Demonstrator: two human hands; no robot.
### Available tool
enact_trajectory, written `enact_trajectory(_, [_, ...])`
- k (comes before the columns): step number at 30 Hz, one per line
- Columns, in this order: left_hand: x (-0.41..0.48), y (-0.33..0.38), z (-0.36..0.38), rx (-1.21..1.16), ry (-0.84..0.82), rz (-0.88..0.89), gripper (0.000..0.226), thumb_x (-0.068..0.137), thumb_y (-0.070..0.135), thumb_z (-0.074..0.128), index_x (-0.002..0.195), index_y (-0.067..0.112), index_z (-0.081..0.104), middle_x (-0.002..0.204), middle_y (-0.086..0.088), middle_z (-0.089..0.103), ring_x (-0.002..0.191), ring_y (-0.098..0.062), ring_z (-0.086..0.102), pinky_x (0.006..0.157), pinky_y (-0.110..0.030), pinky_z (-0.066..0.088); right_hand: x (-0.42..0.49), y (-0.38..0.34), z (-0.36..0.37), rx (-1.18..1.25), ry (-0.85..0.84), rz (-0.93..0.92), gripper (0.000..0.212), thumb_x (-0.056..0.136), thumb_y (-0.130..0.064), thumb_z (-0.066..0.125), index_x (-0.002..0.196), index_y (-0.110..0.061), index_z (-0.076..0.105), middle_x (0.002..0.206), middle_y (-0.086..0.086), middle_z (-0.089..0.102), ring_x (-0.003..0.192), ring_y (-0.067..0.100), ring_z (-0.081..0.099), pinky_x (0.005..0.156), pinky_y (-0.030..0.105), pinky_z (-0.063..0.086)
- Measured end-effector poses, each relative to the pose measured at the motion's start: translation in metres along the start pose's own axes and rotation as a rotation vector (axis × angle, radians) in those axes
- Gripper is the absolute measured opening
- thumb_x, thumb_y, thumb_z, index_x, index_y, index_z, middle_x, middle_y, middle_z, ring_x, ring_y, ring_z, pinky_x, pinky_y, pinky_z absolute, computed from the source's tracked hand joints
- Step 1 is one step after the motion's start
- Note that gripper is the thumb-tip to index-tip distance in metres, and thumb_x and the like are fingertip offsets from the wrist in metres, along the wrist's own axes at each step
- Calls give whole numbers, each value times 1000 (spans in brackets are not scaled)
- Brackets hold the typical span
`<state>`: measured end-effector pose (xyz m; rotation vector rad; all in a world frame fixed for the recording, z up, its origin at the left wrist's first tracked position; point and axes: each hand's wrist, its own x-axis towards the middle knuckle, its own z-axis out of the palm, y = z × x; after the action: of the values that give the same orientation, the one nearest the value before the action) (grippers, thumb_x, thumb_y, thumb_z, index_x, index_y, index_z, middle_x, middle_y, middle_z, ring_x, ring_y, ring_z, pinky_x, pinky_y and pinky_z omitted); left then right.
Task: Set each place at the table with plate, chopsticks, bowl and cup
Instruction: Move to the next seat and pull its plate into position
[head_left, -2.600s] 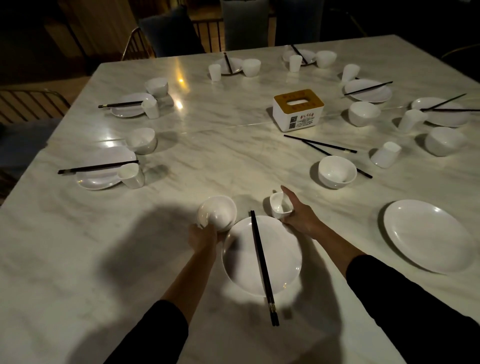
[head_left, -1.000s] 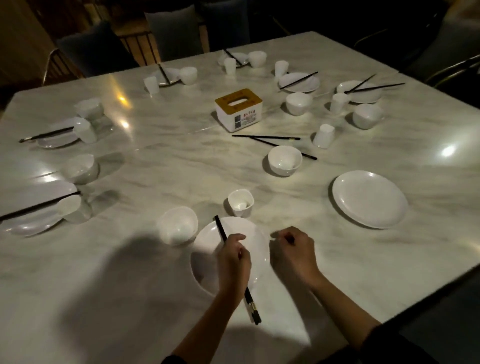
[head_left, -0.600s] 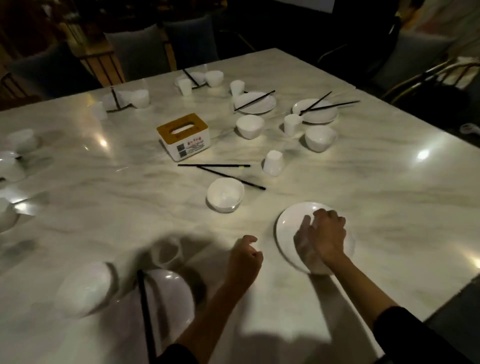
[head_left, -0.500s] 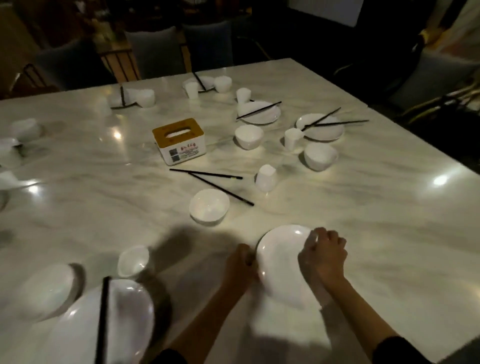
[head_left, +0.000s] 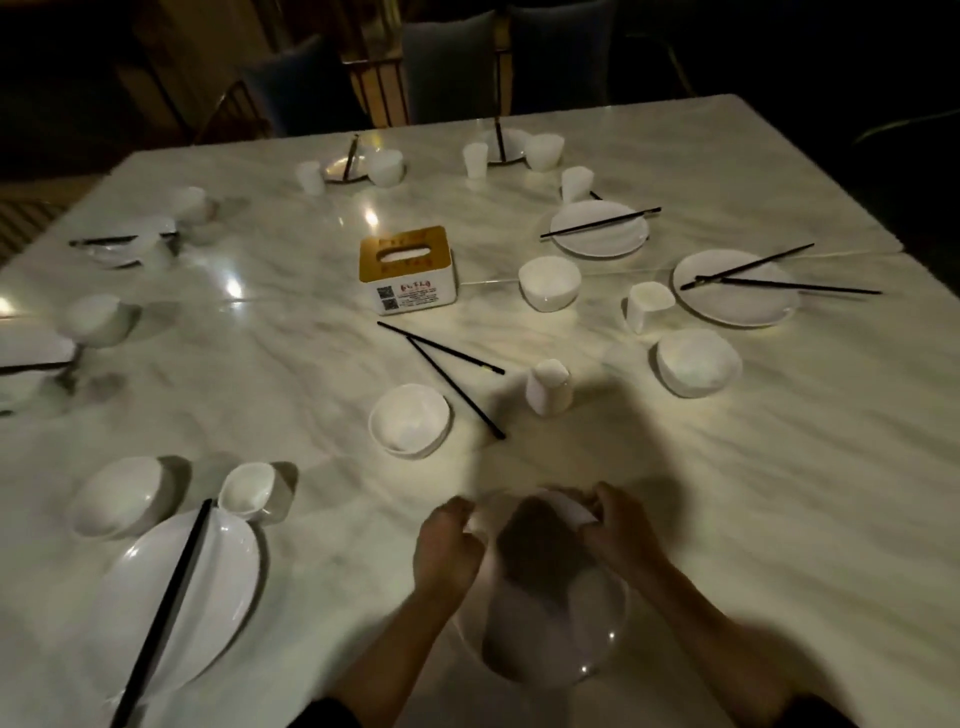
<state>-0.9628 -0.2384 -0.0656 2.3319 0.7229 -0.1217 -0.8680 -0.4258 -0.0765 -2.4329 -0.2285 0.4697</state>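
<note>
Marble table (head_left: 779, 467), plate (head_left: 550, 639) in both hands (head_left: 447, 545) (head_left: 623, 535)

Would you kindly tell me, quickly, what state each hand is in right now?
Left hand: closed, gripping the left rim of the plate.
Right hand: closed, pinching the same plate's far right rim.

White plate (head_left: 550, 644), shadowed, front centre

— What sort of place is this?
— Likely a dim restaurant dining room: a large marble table (head_left: 260, 364) ringed with many white plates (head_left: 597, 241), a tissue box (head_left: 408, 270) bearing QR codes, upholstered chairs (head_left: 452, 67) beyond.
</note>
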Motion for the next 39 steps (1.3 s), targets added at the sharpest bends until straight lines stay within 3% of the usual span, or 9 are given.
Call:
enact_trajectory(8, [93, 79, -5, -96, 200, 10, 24, 81, 1, 49, 105, 1, 50, 108, -15, 50, 103, -31, 49, 88, -34, 43, 136, -143, -5, 86, 80, -316, 20, 81, -3, 57, 101, -2, 60, 105, 17, 61, 99, 31, 57, 77, 31, 40])
enact_trajectory(11, [144, 84, -12, -131, 164, -119, 31, 91, 6, 46, 121, -2, 46, 121, -20, 49, 115, -35, 46, 94, -30, 41, 198, -180, 8, 13, 5, -318, 28, 82, -5, 54, 109, -5, 57, 115, 15, 59, 108, 30, 55, 87, 32, 42])
enact_trajectory(13, [175, 77, -8, -89, 224, -187, 35, 94, 14, 45, 125, -2, 50, 118, -17, 55, 108, -32, 53, 83, -15, 41, 229, -190, 23, -94, -49, -321, 30, 84, -8, 55, 114, -4, 56, 119, 17, 59, 112, 33, 54, 90, 33, 44])
enact_trajectory(16, [211, 71, -3, 191, 125, -219, 23, 75, 17, 57, 90, 1, 65, 80, -12, 59, 67, -24, 56, 57, -28, 44, 263, -196, 52, -258, -110, -334, 33, 89, -14, 52, 120, -4, 52, 126, 18, 55, 118, 34, 51, 97, 36, 42])
enact_trajectory(18, [221, 67, -1, 341, 47, -278, 18, 81, 17, 49, 93, 5, 55, 84, -9, 55, 72, -20, 53, 55, -28, 37, 274, -196, 67, -349, -98, -353, 33, 92, -15, 49, 123, -3, 50, 129, 18, 52, 122, 33, 49, 102, 37, 37])
enact_trajectory(23, [244, 63, -9, 221, 254, -326, 29, 93, 14, 41, 119, 1, 43, 115, -15, 51, 103, -26, 54, 80, -31, 50, 292, -195, 69, -292, -155, -283, 28, 94, -18, 49, 116, -1, 54, 123, 20, 56, 115, 34, 54, 88, 33, 40])
enact_trajectory(27, [248, 69, -36, -104, 161, -399, 40, 85, 13, 53, 122, -3, 48, 125, -19, 50, 117, -34, 52, 96, -38, 48, 283, -190, 37, -201, -194, -212, 33, 85, -19, 59, 113, -1, 56, 117, 21, 59, 109, 36, 58, 81, 33, 44])
enact_trajectory(36, [179, 90, -77, -611, 85, -344, 19, 74, 3, 58, 87, -11, 59, 90, -28, 67, 74, -41, 68, 66, -50, 60, 184, -183, -53, 99, -295, -113, 5, 70, 4, 63, 71, 1, 59, 55, 11, 57, 57, 24, 61, 57, 28, 51])
enact_trajectory(39, [159, 72, -64, -681, -29, -360, 18, 64, 2, 63, 76, -12, 67, 75, -30, 69, 67, -42, 70, 66, -55, 58, 131, -162, -66, 183, -294, -98, 6, 70, 7, 62, 74, 3, 64, 54, 12, 57, 52, 23, 62, 57, 28, 53])
